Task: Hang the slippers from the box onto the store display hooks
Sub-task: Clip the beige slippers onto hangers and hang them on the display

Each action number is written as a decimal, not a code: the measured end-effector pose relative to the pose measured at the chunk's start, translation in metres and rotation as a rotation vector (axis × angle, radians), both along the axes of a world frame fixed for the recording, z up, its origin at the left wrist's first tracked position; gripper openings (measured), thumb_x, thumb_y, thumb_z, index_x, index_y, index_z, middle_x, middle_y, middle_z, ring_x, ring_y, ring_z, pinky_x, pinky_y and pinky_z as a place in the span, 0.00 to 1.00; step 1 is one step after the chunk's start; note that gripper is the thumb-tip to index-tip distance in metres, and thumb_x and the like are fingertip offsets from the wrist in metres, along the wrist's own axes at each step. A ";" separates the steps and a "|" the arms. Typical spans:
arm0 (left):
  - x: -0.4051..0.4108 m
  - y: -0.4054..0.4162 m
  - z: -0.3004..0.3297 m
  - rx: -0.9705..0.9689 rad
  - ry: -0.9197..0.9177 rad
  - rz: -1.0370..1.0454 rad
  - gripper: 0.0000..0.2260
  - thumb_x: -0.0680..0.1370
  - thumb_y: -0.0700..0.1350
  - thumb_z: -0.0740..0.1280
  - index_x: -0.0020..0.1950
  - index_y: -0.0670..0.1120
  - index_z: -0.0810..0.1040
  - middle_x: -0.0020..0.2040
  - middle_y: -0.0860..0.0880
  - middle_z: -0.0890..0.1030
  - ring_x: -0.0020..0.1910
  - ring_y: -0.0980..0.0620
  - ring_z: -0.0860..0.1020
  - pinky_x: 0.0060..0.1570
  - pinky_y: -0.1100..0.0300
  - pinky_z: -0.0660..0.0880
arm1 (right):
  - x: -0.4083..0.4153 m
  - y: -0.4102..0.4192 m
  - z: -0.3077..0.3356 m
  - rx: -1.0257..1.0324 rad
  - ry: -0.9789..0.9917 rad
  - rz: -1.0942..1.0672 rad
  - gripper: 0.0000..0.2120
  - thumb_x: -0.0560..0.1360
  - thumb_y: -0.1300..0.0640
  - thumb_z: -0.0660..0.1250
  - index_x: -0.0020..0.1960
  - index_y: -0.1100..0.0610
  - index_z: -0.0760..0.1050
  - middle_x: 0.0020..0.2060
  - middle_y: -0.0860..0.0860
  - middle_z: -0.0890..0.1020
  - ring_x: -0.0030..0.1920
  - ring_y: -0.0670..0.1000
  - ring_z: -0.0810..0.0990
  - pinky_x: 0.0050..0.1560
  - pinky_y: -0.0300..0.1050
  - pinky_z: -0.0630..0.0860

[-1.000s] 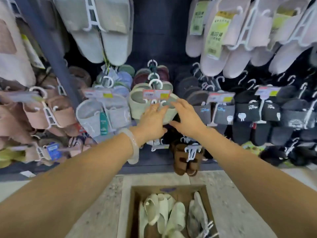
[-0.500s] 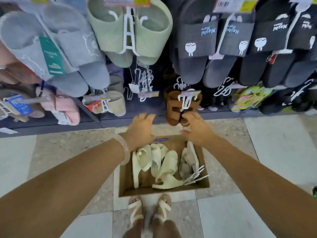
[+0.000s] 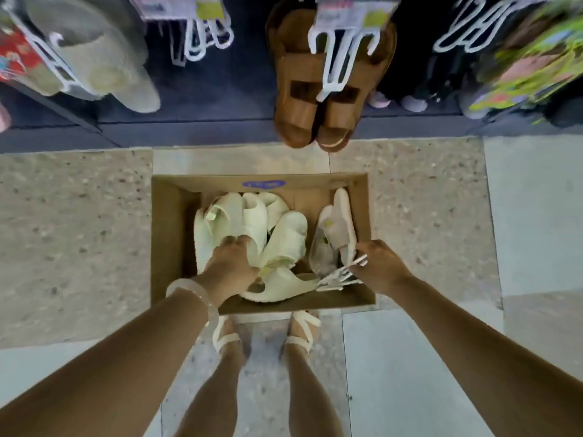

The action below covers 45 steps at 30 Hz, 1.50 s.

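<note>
both reaching into the cardboard box [image 3: 167, 234] on the floor: left hand [image 3: 232, 268] curled around pale green slippers [image 3: 252, 222], right hand [image 3: 377, 264] pinching white plastic hangers [image 3: 339, 277] beside beige slippers [image 3: 336, 231]

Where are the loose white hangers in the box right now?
In the head view, the white hangers lie in the cardboard box's near right corner, under the right hand, beside the beige slippers.

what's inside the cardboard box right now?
Inside the brown cardboard box: a heap of pale green slippers, a beige slipper pair and white plastic hangers. The left hand covers part of the heap; anything beneath is hidden.
</note>
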State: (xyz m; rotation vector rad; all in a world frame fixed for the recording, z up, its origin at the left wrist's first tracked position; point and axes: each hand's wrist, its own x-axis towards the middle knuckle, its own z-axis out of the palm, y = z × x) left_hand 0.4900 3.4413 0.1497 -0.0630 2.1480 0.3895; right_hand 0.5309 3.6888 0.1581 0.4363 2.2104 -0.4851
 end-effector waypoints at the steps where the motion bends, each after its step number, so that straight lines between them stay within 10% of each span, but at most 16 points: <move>1: 0.005 0.006 -0.019 0.010 -0.019 0.007 0.29 0.74 0.48 0.68 0.72 0.46 0.61 0.69 0.42 0.65 0.67 0.43 0.67 0.65 0.51 0.68 | 0.003 0.004 -0.020 -0.002 -0.024 -0.015 0.16 0.73 0.54 0.68 0.58 0.60 0.74 0.56 0.59 0.78 0.54 0.60 0.78 0.54 0.47 0.75; 7: 0.027 0.013 -0.118 -0.045 -0.064 -0.096 0.29 0.74 0.52 0.68 0.71 0.46 0.63 0.72 0.43 0.63 0.72 0.43 0.59 0.70 0.49 0.58 | 0.016 0.010 -0.127 0.066 -0.121 0.010 0.17 0.77 0.59 0.62 0.65 0.59 0.70 0.64 0.61 0.72 0.64 0.62 0.70 0.62 0.50 0.69; 14: 0.048 0.017 -0.195 -0.010 -0.119 0.005 0.23 0.75 0.47 0.67 0.68 0.45 0.66 0.64 0.42 0.71 0.61 0.43 0.72 0.57 0.53 0.73 | 0.012 0.022 -0.200 0.446 -0.245 0.471 0.17 0.76 0.57 0.61 0.65 0.53 0.68 0.62 0.54 0.74 0.62 0.56 0.71 0.61 0.48 0.67; 20: 0.072 0.034 -0.206 0.036 -0.108 0.030 0.21 0.77 0.46 0.64 0.68 0.46 0.66 0.65 0.43 0.70 0.66 0.43 0.68 0.64 0.47 0.69 | 0.014 0.019 -0.215 0.345 -0.270 0.676 0.11 0.79 0.57 0.57 0.57 0.57 0.73 0.54 0.57 0.79 0.56 0.58 0.76 0.52 0.50 0.69; 27: 0.055 0.062 -0.182 0.250 -0.049 0.284 0.19 0.79 0.51 0.60 0.65 0.42 0.71 0.63 0.41 0.75 0.62 0.45 0.73 0.61 0.51 0.70 | -0.014 0.012 -0.165 -0.054 0.261 0.203 0.12 0.77 0.50 0.62 0.48 0.58 0.77 0.41 0.55 0.81 0.40 0.56 0.78 0.39 0.43 0.67; 36: 0.026 0.092 -0.178 0.355 -0.282 0.743 0.32 0.74 0.60 0.65 0.72 0.48 0.58 0.62 0.47 0.74 0.53 0.51 0.77 0.47 0.59 0.74 | -0.020 -0.019 -0.166 -0.513 -0.085 -0.631 0.08 0.74 0.57 0.67 0.41 0.62 0.79 0.23 0.49 0.75 0.24 0.44 0.74 0.29 0.36 0.72; 41: 0.024 0.100 -0.183 0.492 -0.489 1.264 0.14 0.78 0.48 0.65 0.58 0.40 0.74 0.44 0.44 0.82 0.38 0.48 0.81 0.36 0.58 0.79 | -0.002 -0.030 -0.172 -0.618 -0.171 -0.569 0.08 0.75 0.59 0.66 0.39 0.62 0.77 0.26 0.53 0.76 0.22 0.42 0.73 0.27 0.34 0.71; 45: 0.021 0.101 -0.187 0.436 -0.314 1.186 0.06 0.79 0.45 0.63 0.45 0.44 0.76 0.44 0.42 0.82 0.40 0.46 0.81 0.38 0.57 0.80 | 0.006 -0.032 -0.175 -0.653 -0.259 -0.498 0.07 0.76 0.58 0.65 0.39 0.53 0.77 0.32 0.53 0.81 0.26 0.39 0.78 0.28 0.29 0.73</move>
